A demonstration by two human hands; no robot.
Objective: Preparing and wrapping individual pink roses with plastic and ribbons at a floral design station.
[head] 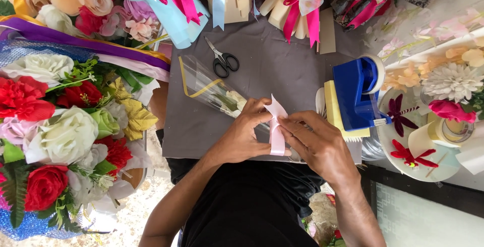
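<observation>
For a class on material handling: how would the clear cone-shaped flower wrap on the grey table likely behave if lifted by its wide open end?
The clear wrap looks like thin film, so it would probably flex and crumple. It seems light, holding one small white flower. Its glossy surface may be slippery; the left hand and right hand pinch a pink ribbon around its narrow end.

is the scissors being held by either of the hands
No, the black-handled scissors lie alone on the grey table, while the left hand and right hand work a pink ribbon.
</observation>
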